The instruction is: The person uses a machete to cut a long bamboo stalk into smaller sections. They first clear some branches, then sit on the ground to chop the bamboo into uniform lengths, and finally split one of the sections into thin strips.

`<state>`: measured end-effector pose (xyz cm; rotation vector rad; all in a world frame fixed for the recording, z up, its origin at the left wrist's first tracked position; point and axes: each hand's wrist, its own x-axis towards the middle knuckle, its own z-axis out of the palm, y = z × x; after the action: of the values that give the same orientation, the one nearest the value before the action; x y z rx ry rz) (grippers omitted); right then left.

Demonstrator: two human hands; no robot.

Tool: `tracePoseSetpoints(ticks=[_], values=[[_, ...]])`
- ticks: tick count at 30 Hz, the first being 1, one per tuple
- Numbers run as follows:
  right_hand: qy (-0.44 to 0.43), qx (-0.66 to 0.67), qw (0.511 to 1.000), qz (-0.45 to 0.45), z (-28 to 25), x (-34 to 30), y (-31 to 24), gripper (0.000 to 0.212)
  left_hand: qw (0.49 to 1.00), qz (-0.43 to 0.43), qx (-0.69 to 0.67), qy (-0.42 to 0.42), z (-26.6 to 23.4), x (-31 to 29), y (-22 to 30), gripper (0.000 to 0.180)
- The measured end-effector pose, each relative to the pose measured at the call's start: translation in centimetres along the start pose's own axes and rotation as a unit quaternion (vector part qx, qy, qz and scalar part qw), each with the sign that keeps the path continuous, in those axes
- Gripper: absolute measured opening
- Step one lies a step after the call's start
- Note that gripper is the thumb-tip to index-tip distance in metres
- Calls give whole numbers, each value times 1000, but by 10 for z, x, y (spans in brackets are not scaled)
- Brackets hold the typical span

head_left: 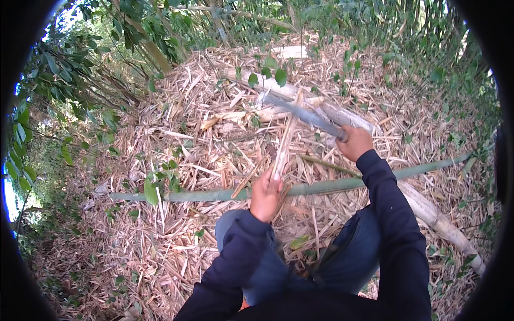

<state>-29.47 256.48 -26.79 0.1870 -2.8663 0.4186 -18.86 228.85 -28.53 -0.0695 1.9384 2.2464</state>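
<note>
My left hand (266, 196) is closed around the lower end of a pale split bamboo strip (286, 140), which points up and away from me. My right hand (354, 143) grips the handle of a machete (309, 115). Its grey blade, smeared by motion, reaches to the left across the strip's upper part. Whether the blade touches the strip I cannot tell. Just beyond lie pale bamboo pieces (350, 116) on the ground.
A long green bamboo pole (332, 185) lies crosswise under my forearms, near my knees. At the right rests a thick pale bamboo stem (436, 218). Dry bamboo shavings (144, 235) cover the ground. Leafy branches (59, 64) hang at the left.
</note>
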Motion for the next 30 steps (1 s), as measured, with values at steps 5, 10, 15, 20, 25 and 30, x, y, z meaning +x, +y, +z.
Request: tracePoseSetpoints(ticks=[5, 10, 15, 20, 25, 30], values=[[-48, 44, 997, -50, -2, -12, -13, 24, 1000, -23, -3, 4, -6, 8, -13, 24], [-89, 3, 996, -22, 10, 16, -15, 24, 998, 6, 59, 8, -2, 16, -10, 22], [-5, 218, 946, 241, -12, 36, 48, 26, 976, -211, 25, 43, 1, -38, 56, 20], [-107, 355, 912, 175, -113, -6, -64, 25, 943, -240, 213, -83, -27, -95, 123, 19], [-194, 322, 926, -44, -213, -46, -155, 33, 921, -250, 211, -212, -29, -135, 260, 26], [-408, 306, 860, -27, -339, -56, -206, 37, 848, -309, 255, -347, -48, -152, 399, 16]])
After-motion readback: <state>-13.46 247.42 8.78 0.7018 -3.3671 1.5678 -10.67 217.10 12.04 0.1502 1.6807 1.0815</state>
